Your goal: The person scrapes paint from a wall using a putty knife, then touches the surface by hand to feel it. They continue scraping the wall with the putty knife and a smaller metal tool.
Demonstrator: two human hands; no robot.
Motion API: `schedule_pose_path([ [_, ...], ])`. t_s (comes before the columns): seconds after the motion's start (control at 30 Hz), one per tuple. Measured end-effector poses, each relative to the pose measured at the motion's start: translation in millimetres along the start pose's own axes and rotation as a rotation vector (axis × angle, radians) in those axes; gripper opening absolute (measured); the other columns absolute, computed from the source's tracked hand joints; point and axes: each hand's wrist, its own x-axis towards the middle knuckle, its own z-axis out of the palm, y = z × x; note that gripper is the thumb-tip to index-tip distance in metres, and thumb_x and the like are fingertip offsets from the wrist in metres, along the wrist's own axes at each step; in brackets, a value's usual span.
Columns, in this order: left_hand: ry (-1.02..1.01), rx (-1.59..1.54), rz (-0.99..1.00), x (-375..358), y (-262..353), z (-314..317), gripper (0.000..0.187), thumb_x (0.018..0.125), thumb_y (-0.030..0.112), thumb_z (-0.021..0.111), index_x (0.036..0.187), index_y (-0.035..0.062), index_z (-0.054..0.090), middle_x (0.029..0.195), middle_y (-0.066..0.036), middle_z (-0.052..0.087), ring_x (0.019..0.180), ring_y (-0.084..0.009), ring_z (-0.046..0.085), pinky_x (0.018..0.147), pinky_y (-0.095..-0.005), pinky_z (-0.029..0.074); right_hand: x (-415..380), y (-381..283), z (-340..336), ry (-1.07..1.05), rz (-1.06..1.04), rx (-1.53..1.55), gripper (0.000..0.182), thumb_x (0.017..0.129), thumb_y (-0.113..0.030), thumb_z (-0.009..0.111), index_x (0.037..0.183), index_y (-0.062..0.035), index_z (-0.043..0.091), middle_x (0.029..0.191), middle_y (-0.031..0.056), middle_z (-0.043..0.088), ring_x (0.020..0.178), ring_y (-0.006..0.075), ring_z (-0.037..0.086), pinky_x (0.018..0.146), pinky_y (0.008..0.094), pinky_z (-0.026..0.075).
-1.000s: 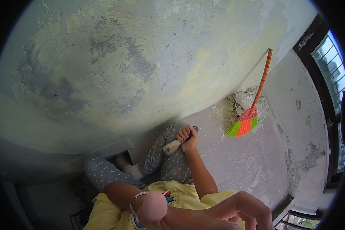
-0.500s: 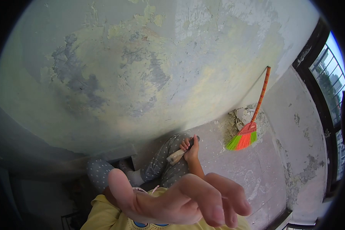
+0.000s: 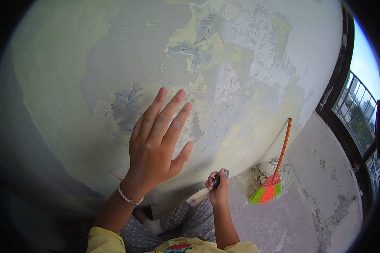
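My left hand (image 3: 152, 147) is raised in front of the wall (image 3: 236, 122), its fingers stretched and spread, with nothing in it. A pale beaded bracelet (image 3: 128, 197) circles that wrist. Lower and to the right, my right hand (image 3: 218, 192) is closed around the dark handle of a scraper (image 3: 216, 182), close over my knee. Its pale, dusty blade points down and left. Grey bare patches and flaking yellowish paint mark the wall around my left hand.
A broom (image 3: 271, 189) with green and orange bristles leans against the wall at the right. Behind it lies a heap of rubble (image 3: 257, 179) in the corner. The floor (image 3: 257, 227) is dusty, and a dark-framed window (image 3: 354, 109) is at the far right.
My left hand has risen from close before the camera to the wall, its curled fingers now straight. The view has tilted up. My right hand still grips the scraper.
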Motion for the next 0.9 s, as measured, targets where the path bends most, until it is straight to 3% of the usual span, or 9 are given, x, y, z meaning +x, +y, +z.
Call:
schedule_pose_path([
  [0.1,-0.148,0.26,-0.074,-5,-15,16,0.066,0.081,0.026,0.063,0.142,0.0154,0.039,0.151,-0.003,0.032,0.139,-0.0263,0.028,0.108,-0.0429,0.026,1,-50,63,-0.119,-0.127,0.039,0.02,0.097,-0.029,0.052,0.091,-0.0124,0.042,0.07,0.0049,0.054,0.046,0.0128,0.044,0.041,0.0269,0.034],
  [0.17,-0.173,0.307,-0.073,-23,-30,31,0.068,0.081,0.027,0.063,0.143,0.0191,0.038,0.151,-0.002,0.031,0.139,-0.0258,0.028,0.109,-0.0422,0.024,-4,-77,95,-0.178,-0.215,0.066,0.019,0.096,-0.026,0.053,0.091,-0.012,0.041,0.064,0.0051,0.052,0.042,0.0126,0.041,0.038,0.0272,0.034],
  [0.23,-0.188,0.4,-0.069,-49,-45,47,0.067,0.081,0.028,0.064,0.143,0.0279,0.039,0.151,0.0,0.032,0.138,-0.0249,0.03,0.108,-0.0401,0.024,-10,-101,119,-0.448,-0.41,0.064,0.025,0.093,-0.022,0.06,0.082,-0.0101,0.04,0.052,0.0041,0.046,0.037,0.0105,0.035,0.034,0.0261,0.03],
  [0.33,-0.076,0.47,-0.07,-104,-72,65,0.061,0.082,0.031,0.061,0.14,0.0273,0.044,0.149,-0.001,0.036,0.136,-0.0252,0.032,0.105,-0.0398,0.026,-22,-129,177,-0.709,-0.683,-0.11,0.031,0.09,-0.019,0.064,0.076,-0.0094,0.039,0.046,0.0028,0.043,0.035,0.0094,0.035,0.033,0.0253,0.031],
  [0.53,0.09,0.592,-0.114,-249,-127,94,0.047,0.089,0.033,0.049,0.135,0.0258,0.049,0.147,-0.009,0.037,0.135,-0.0318,0.032,0.1,-0.0465,0.029,-35,-157,274,-0.885,-1.06,-0.287,0.034,0.091,-0.026,0.063,0.076,-0.0084,0.038,0.047,0.0025,0.047,0.037,0.011,0.042,0.035,0.0269,0.038],
  [0.63,0.104,0.648,-0.149,-324,-146,110,0.044,0.093,0.035,0.042,0.135,0.025,0.047,0.149,-0.009,0.033,0.136,-0.0352,0.028,0.1,-0.051,0.028,-23,-155,303,-0.974,-1.148,-0.299,0.034,0.092,-0.025,0.062,0.077,-0.0081,0.037,0.048,0.0028,0.047,0.038,0.0106,0.042,0.036,0.0265,0.038],
  [0.73,0.111,0.661,-0.185,-383,-152,121,0.04,0.094,0.037,0.039,0.132,0.0244,0.049,0.149,-0.01,0.031,0.136,-0.0378,0.027,0.1,-0.054,0.027,22,-123,314,-0.815,-1.045,-0.401,0.033,0.09,-0.008,0.06,0.068,-0.0067,0.036,0.048,0.0003,0.043,0.039,0.0078,0.041,0.036,0.0242,0.033],
  [0.83,0.138,0.674,-0.203,-393,-156,130,0.037,0.095,0.037,0.038,0.127,0.0239,0.051,0.148,-0.01,0.031,0.135,-0.0394,0.027,0.099,-0.0561,0.026,15,-123,327,-0.773,-0.909,-0.398,0.034,0.088,-0.002,0.058,0.063,-0.007,0.036,0.049,-0.001,0.042,0.04,0.0072,0.041,0.036,0.0239,0.031],
  [0.9,0.152,0.678,-0.205,-391,-153,130,0.036,0.095,0.038,0.038,0.125,0.0238,0.052,0.148,-0.01,0.031,0.135,-0.0396,0.027,0.099,-0.0567,0.026,5,-131,329,-0.904,-1.075,-0.385,0.033,0.089,-0.006,0.06,0.068,-0.007,0.035,0.047,0.0013,0.043,0.038,0.0077,0.041,0.034,0.0239,0.033],
])
